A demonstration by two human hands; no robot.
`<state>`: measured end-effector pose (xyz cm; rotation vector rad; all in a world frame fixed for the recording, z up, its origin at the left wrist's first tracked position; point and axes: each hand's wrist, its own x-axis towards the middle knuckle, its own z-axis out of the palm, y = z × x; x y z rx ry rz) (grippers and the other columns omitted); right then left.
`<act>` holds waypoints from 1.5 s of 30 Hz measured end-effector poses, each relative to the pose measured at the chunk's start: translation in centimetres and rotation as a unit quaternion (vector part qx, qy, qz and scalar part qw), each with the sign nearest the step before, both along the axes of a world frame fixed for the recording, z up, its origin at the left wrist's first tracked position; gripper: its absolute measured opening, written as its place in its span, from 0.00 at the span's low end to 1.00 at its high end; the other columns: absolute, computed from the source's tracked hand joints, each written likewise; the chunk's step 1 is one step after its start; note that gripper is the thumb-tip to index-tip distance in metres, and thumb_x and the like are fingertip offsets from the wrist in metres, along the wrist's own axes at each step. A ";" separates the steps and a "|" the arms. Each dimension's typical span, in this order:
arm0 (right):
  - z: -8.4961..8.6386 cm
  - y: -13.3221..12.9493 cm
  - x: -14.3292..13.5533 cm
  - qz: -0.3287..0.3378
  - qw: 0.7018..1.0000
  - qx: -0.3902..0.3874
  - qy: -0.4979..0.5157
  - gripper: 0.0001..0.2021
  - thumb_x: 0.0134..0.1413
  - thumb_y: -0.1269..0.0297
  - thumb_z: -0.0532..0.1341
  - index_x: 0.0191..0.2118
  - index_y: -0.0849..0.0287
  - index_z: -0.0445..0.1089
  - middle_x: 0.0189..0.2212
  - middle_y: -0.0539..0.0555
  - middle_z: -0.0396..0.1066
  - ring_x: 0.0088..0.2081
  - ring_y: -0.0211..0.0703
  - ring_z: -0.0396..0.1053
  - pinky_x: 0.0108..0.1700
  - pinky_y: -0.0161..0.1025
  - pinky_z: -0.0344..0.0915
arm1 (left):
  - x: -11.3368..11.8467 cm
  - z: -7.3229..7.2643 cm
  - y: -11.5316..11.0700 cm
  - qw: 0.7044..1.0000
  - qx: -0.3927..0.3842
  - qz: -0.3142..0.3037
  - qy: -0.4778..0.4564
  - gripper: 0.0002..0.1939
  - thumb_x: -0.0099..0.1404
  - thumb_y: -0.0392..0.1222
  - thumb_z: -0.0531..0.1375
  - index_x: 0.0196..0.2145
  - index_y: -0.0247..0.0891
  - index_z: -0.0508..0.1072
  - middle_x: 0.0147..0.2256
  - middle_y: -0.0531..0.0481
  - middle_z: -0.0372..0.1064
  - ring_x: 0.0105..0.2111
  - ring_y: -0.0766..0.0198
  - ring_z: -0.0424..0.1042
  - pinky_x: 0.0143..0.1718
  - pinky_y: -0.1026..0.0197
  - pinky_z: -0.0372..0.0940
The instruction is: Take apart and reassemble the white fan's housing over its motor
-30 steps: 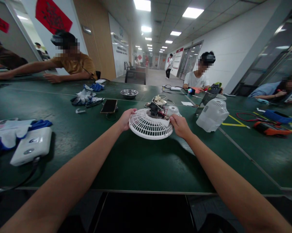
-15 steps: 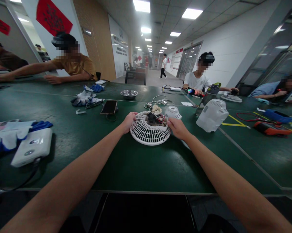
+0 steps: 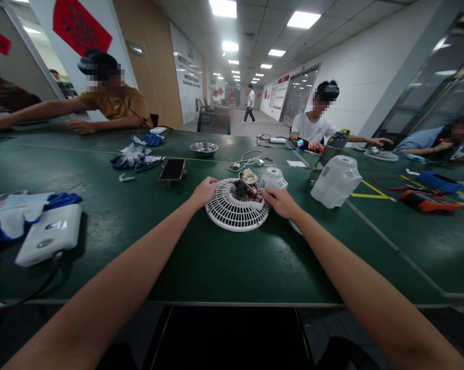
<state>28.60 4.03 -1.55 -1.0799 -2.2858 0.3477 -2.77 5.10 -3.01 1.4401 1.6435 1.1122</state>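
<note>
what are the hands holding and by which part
White fan grille, by its rim: left hand at its left, right hand at its right.

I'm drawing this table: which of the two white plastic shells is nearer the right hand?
The smaller, domed shell, just beyond the right hand. The larger, cloudy shell sits farther away, to the right.

The bare left forearm (image 3: 143,259) and bare right forearm (image 3: 337,254) reach forward, converging; the person's left hand (image 3: 203,195) and right hand (image 3: 282,202) stand apart, fingers (image 3: 211,181) bent inward, gripping.
</note>
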 end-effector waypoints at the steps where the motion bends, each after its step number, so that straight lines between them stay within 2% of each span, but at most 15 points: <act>1: -0.1 0.2 0.1 -0.002 1.000 -0.005 0.006 0.18 0.66 0.54 0.53 0.26 0.56 0.63 0.23 0.50 0.64 0.29 0.42 0.61 0.34 0.40 0.56 | -0.1 0.1 -0.1 0.999 0.007 -0.004 0.054 0.14 0.65 0.45 0.57 0.46 0.41 0.76 0.46 0.43 0.77 0.48 0.50 0.75 0.47 0.54 0.67; 5: -0.7 1.0 0.8 -0.012 0.999 -0.017 0.029 0.18 0.63 0.49 0.56 0.27 0.55 0.65 0.22 0.49 0.64 0.28 0.42 0.60 0.32 0.39 0.56 | -0.1 0.4 -0.5 0.988 0.020 -0.024 0.150 0.19 0.70 0.46 0.50 0.50 0.40 0.76 0.52 0.42 0.77 0.51 0.50 0.75 0.50 0.55 0.66; 11: -1.1 1.2 1.2 -0.041 0.996 -0.046 0.069 0.17 0.58 0.47 0.60 0.28 0.54 0.62 0.23 0.48 0.64 0.28 0.42 0.61 0.32 0.39 0.58 | 0.1 0.5 -0.7 0.982 0.035 -0.028 0.183 0.20 0.71 0.46 0.48 0.51 0.39 0.75 0.54 0.41 0.76 0.54 0.51 0.74 0.52 0.55 0.65; 13: -1.0 1.2 1.2 -0.072 0.994 -0.020 0.077 0.15 0.58 0.49 0.61 0.30 0.54 0.64 0.25 0.49 0.66 0.29 0.43 0.62 0.34 0.40 0.60 | 0.1 0.5 -0.8 0.981 0.040 -0.028 0.186 0.20 0.70 0.46 0.49 0.51 0.39 0.75 0.54 0.42 0.76 0.54 0.51 0.74 0.53 0.55 0.65; 16: -0.9 1.6 1.5 -0.152 0.979 0.083 0.111 0.11 0.56 0.54 0.62 0.40 0.56 0.68 0.36 0.55 0.71 0.36 0.47 0.67 0.42 0.45 0.66 | 0.1 0.5 -1.0 0.980 0.049 -0.030 0.189 0.20 0.70 0.46 0.49 0.52 0.39 0.75 0.54 0.42 0.76 0.54 0.51 0.74 0.54 0.55 0.64; 19: -1.2 2.5 2.2 -0.229 0.954 0.160 0.104 0.23 0.51 0.57 0.65 0.53 0.59 0.66 0.50 0.63 0.69 0.49 0.57 0.67 0.54 0.53 0.66 | 0.1 0.5 -1.2 0.981 0.051 -0.034 0.186 0.21 0.70 0.45 0.49 0.52 0.39 0.75 0.54 0.41 0.76 0.53 0.50 0.74 0.53 0.54 0.65; 23: -2.1 3.4 2.9 -0.272 0.958 0.088 0.035 0.40 0.47 0.54 0.69 0.65 0.57 0.57 0.59 0.66 0.65 0.60 0.67 0.62 0.61 0.62 0.61 | 0.2 0.6 -1.3 0.983 0.040 -0.036 0.173 0.21 0.71 0.45 0.48 0.54 0.39 0.74 0.55 0.40 0.75 0.53 0.51 0.74 0.52 0.54 0.65; 27: -2.8 3.9 3.1 -0.261 0.965 0.021 0.027 0.44 0.47 0.58 0.69 0.69 0.55 0.51 0.60 0.65 0.65 0.60 0.64 0.65 0.61 0.61 0.62 | 0.2 0.6 -1.2 0.986 0.037 -0.033 0.160 0.21 0.70 0.45 0.49 0.53 0.39 0.74 0.55 0.41 0.76 0.54 0.51 0.74 0.52 0.56 0.65; 32: -2.8 4.5 3.5 -0.254 0.960 -0.009 0.116 0.45 0.41 0.58 0.71 0.65 0.54 0.54 0.52 0.62 0.71 0.52 0.61 0.71 0.58 0.59 0.64 | 0.5 0.5 -1.1 0.983 0.032 -0.001 0.179 0.18 0.69 0.44 0.51 0.50 0.41 0.76 0.53 0.42 0.77 0.53 0.50 0.75 0.52 0.55 0.65; 34: -2.5 4.6 3.6 -0.270 0.938 -0.052 0.209 0.45 0.38 0.54 0.72 0.64 0.54 0.54 0.45 0.58 0.73 0.45 0.58 0.73 0.53 0.55 0.67 | 0.6 0.6 -1.1 0.982 0.032 0.008 0.188 0.18 0.68 0.44 0.52 0.49 0.41 0.77 0.53 0.41 0.77 0.53 0.48 0.75 0.52 0.53 0.65; 37: -1.8 4.3 3.4 -0.272 0.893 -0.135 0.332 0.38 0.48 0.40 0.63 0.61 0.53 0.55 0.38 0.55 0.74 0.36 0.53 0.74 0.41 0.49 0.71 | 0.7 0.6 -1.2 0.981 0.027 0.017 0.191 0.18 0.68 0.44 0.53 0.49 0.42 0.78 0.52 0.42 0.78 0.52 0.48 0.76 0.51 0.52 0.66; 39: -1.3 3.9 2.9 -0.216 0.882 -0.202 0.366 0.34 0.54 0.33 0.52 0.57 0.53 0.59 0.35 0.56 0.74 0.32 0.51 0.74 0.35 0.47 0.71 | 0.7 0.6 -1.3 0.981 0.027 0.020 0.190 0.18 0.68 0.44 0.53 0.50 0.42 0.78 0.52 0.42 0.78 0.51 0.49 0.76 0.50 0.53 0.66; 41: -0.9 3.1 2.0 -0.135 0.875 -0.259 0.385 0.35 0.54 0.30 0.45 0.52 0.53 0.63 0.33 0.57 0.75 0.32 0.52 0.75 0.34 0.46 0.71 | 0.8 0.5 -1.3 0.981 0.036 0.016 0.191 0.18 0.68 0.43 0.53 0.50 0.42 0.78 0.50 0.42 0.79 0.50 0.49 0.77 0.50 0.53 0.67; 43: -0.4 2.3 0.9 -0.075 0.872 -0.279 0.395 0.35 0.53 0.28 0.46 0.49 0.52 0.66 0.34 0.58 0.76 0.34 0.53 0.75 0.36 0.47 0.72 | 0.8 0.5 -1.3 0.979 0.049 0.009 0.199 0.18 0.68 0.41 0.53 0.50 0.41 0.78 0.49 0.43 0.80 0.50 0.50 0.77 0.52 0.54 0.67; 45: 0.0 1.4 -0.3 -0.061 0.883 -0.246 0.395 0.34 0.54 0.29 0.49 0.52 0.51 0.65 0.37 0.57 0.76 0.36 0.53 0.75 0.37 0.48 0.73 | 0.8 0.5 -1.3 0.976 0.062 0.003 0.210 0.18 0.69 0.40 0.52 0.50 0.41 0.78 0.50 0.43 0.79 0.51 0.51 0.76 0.54 0.54 0.66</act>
